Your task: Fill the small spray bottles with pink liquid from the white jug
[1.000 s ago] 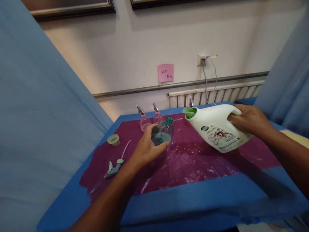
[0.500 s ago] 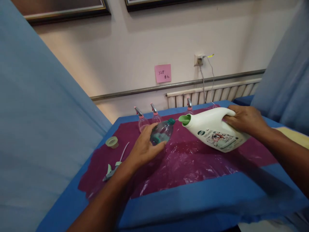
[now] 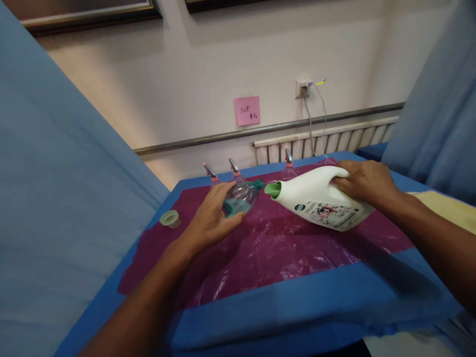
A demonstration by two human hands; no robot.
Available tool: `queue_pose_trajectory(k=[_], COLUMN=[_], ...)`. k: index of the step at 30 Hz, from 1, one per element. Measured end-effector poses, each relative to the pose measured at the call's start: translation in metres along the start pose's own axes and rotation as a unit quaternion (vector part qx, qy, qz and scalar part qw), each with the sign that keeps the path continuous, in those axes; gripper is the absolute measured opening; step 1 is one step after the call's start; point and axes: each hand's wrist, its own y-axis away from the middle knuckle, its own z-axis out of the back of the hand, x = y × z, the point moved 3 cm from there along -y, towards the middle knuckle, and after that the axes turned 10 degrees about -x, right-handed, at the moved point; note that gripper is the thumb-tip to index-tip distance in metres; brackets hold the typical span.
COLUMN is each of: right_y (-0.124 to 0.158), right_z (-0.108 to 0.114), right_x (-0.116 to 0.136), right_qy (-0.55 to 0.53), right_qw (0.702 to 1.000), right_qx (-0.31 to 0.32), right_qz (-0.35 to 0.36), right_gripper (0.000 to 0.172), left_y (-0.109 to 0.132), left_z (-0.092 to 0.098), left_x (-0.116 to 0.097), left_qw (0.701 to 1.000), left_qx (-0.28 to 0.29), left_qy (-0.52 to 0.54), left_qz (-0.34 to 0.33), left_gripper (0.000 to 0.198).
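Note:
My left hand [image 3: 211,215] is closed around a clear spray bottle [image 3: 243,195] without its spray head. It is tilted, its green neck pointing right, with some greenish liquid inside. My right hand [image 3: 366,181] grips the handle of a white detergent jug [image 3: 312,196], which is tipped left. The jug's green pouring spout [image 3: 273,189] sits close beside the bottle's neck; I cannot make out any stream between them. A pale translucent cap [image 3: 170,218] lies on the maroon plastic sheet to the left. The trigger spray head is hidden behind my left forearm.
Along the back stand pink-necked spray bottles, one with its trigger [image 3: 210,172] at left, a second trigger [image 3: 234,166] beside it, and a third [image 3: 289,157] further right. A maroon plastic sheet [image 3: 282,258] covers the blue table [image 3: 297,302]. Yellow cloth [image 3: 446,213] lies at right.
Both hands, with the bottle and the jug, appear slightly further left in view, and the camera has shifted a little. The spray head is now covered by my left arm.

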Motion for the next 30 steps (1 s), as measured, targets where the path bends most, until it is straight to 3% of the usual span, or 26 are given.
queue_pose_trajectory(k=[7,23,30], right_y=[-0.001,-0.004,-0.005], right_z=[-0.002,0.006,0.006], right_x=[-0.001,0.012,0.012], right_qy=[0.016,0.028,0.03], right_qw=[1.0,0.999,0.999], right_qx=[-0.005,0.034,0.031], right_qz=[-0.002,0.022,0.031], right_gripper=[0.045,0.047,0.05], left_y=[-0.002,-0.013,-0.015], left_z=[0.002,0.01,0.014], left_x=[-0.004,-0.005,-0.002], left_qw=[1.0,0.995,0.981], left_qx=[0.005,0.041,0.065], left_qy=[0.011,-0.048,-0.128], left_qz=[0.025,-0.08,-0.131], left_gripper=[0.061,0.063,0.068])
